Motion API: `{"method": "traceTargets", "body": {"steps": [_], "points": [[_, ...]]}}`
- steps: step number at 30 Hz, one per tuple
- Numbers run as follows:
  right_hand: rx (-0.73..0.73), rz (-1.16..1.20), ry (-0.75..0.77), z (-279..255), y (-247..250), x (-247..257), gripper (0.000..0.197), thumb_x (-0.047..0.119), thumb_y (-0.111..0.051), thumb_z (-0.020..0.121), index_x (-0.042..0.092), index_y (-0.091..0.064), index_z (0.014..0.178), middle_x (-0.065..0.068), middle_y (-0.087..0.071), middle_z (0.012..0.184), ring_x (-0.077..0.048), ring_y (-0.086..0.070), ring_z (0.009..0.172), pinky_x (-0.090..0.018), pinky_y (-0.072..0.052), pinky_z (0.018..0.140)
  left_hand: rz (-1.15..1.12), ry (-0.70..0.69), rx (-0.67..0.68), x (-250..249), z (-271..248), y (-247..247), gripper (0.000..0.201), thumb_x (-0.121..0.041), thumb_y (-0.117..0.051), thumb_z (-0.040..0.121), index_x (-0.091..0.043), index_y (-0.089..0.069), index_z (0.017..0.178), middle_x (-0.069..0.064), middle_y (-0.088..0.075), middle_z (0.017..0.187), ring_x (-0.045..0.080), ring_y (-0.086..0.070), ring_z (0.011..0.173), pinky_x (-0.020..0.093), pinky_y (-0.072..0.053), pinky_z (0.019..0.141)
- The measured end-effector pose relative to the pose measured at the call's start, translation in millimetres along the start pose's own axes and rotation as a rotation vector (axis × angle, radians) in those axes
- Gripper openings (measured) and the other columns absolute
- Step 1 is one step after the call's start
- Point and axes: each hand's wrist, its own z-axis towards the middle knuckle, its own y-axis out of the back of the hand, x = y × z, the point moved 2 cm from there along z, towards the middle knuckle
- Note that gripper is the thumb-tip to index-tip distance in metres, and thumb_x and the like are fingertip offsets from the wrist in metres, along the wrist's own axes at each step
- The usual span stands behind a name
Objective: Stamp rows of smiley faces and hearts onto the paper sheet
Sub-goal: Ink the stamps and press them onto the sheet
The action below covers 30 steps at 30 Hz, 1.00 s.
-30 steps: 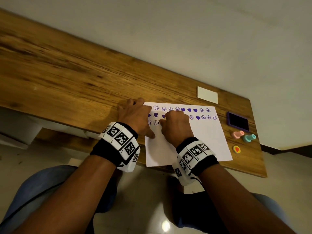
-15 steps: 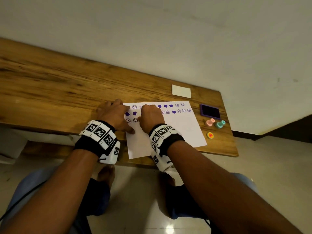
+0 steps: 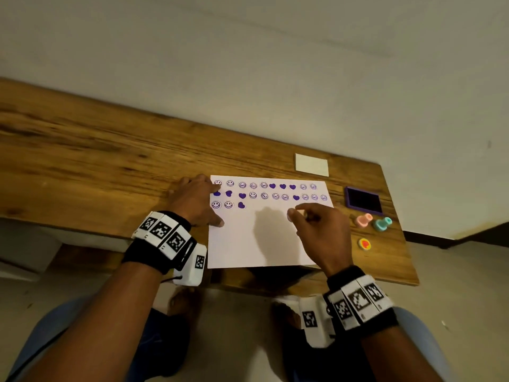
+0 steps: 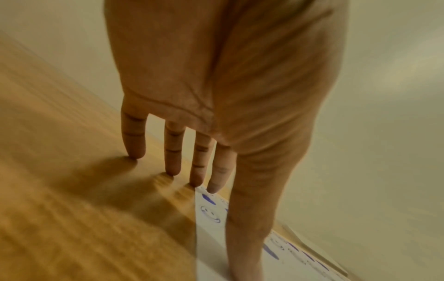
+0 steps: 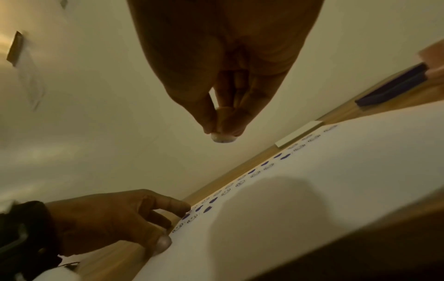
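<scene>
A white paper sheet (image 3: 261,238) lies on the wooden desk (image 3: 82,161), carrying two full rows of purple smileys and hearts and a short third row ending in a heart (image 3: 241,205). My left hand (image 3: 195,199) rests flat on the sheet's left edge, fingers straight (image 4: 173,152), thumb on the paper. My right hand (image 3: 303,216) hovers above the sheet's right part and pinches a small pale stamp (image 5: 223,139) between thumb and fingertips, its face pointing down. The purple ink pad (image 3: 364,201) sits open to the right of the sheet.
A pink stamp (image 3: 363,219) and a teal stamp (image 3: 382,224) lie below the ink pad, with a round yellow and red cap (image 3: 365,244) nearer the desk's front edge. A white card (image 3: 311,164) lies behind the sheet. A wall runs along the desk's back.
My right hand has lifted off the third row and moved right with the stamp, uncovering a fresh heart. The left hand has stayed on the sheet's left edge.
</scene>
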Motion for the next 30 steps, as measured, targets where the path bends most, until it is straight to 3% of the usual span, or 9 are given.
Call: {"method": "traceTargets", "body": {"steps": [4,14,18,21,30], "points": [[-0.018,0.105,-0.021,-5,-6,-11,0.029,0.046,-0.069,0.086,0.022,-0.078,0.098,0.008,-0.072,0.075,-0.012,-0.070,0.070,-0.042,-0.060,0.072,-0.026,0.005,-0.024,0,2,-1,0.091,-0.043,-0.087,0.061,-0.027,-0.044,0.140,-0.006,-0.039,0.144,0.026,-0.033,0.133,0.047,-0.030,0.110],[0.047,0.119,0.054,-4,-7,-11,0.021,0.039,-0.072,0.087,0.021,-0.078,0.097,0.009,-0.071,0.072,-0.009,-0.067,0.066,-0.036,-0.058,0.069,-0.160,-0.032,-0.086,10,12,-9,0.080,-0.028,-0.088,0.062,-0.020,-0.054,0.134,-0.002,-0.050,0.141,0.025,-0.044,0.129,0.044,-0.036,0.110],[0.040,0.130,0.102,-4,-5,-8,0.018,0.036,-0.073,0.088,0.021,-0.077,0.096,0.012,-0.068,0.071,-0.006,-0.065,0.066,-0.029,-0.055,0.066,-0.214,-0.059,-0.137,14,17,-11,0.067,-0.019,-0.081,0.072,-0.019,-0.055,0.134,0.000,-0.048,0.144,0.026,-0.043,0.132,0.042,-0.033,0.113],[0.029,0.114,0.135,-7,-3,-8,0.020,0.035,-0.073,0.088,0.019,-0.077,0.100,0.014,-0.066,0.074,-0.001,-0.062,0.069,-0.017,-0.047,0.065,-0.245,-0.063,-0.179,14,18,-11,0.062,-0.014,-0.077,0.077,-0.016,-0.054,0.135,0.002,-0.048,0.145,0.025,-0.042,0.134,0.040,-0.032,0.115],[0.026,0.096,0.173,-9,3,-11,0.024,0.033,-0.073,0.088,0.016,-0.077,0.105,0.015,-0.062,0.076,0.002,-0.058,0.068,-0.012,-0.042,0.064,-0.238,-0.039,-0.199,9,12,-6,0.055,-0.022,-0.072,0.084,-0.011,-0.054,0.135,0.004,-0.044,0.148,0.026,-0.041,0.135,0.043,-0.030,0.115]]}}
